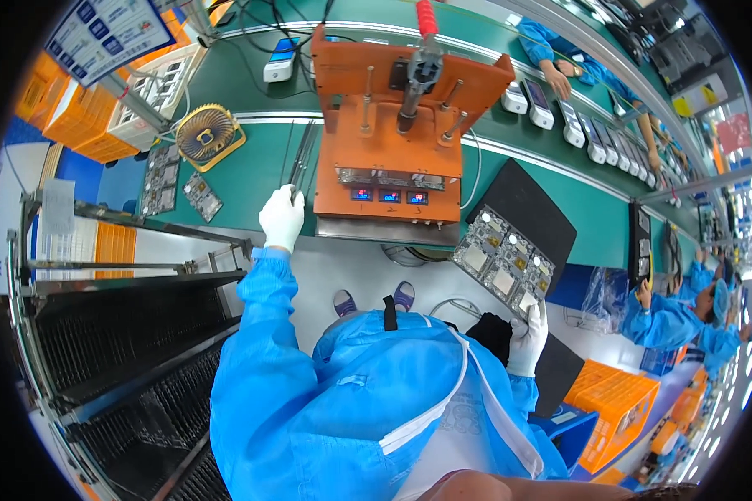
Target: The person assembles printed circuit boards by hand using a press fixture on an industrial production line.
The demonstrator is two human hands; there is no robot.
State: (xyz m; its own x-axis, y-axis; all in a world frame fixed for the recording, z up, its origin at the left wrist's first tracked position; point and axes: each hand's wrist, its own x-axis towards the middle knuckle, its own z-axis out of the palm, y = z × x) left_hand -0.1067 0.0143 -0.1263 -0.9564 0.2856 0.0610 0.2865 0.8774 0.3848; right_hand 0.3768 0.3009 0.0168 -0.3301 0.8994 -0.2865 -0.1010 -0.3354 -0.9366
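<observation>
While clamping the circuit-board panel (503, 262) in right hand (528, 341) and slender dark tool (300, 167) in left hand (282, 219), keep to panel edges.

This worker wears a loose, crinkled blue smock (301, 417) with a white-edged front opening (415, 427). Inside that opening I make out a pale shirt (466, 417) with a faint print. Left of the opening, a puckered sleeve (267, 305) meets a white left glove (282, 219); right of it shows a white right glove (527, 341). Ahead of it are a black tab (390, 313) and purplish slippers (403, 296).
</observation>
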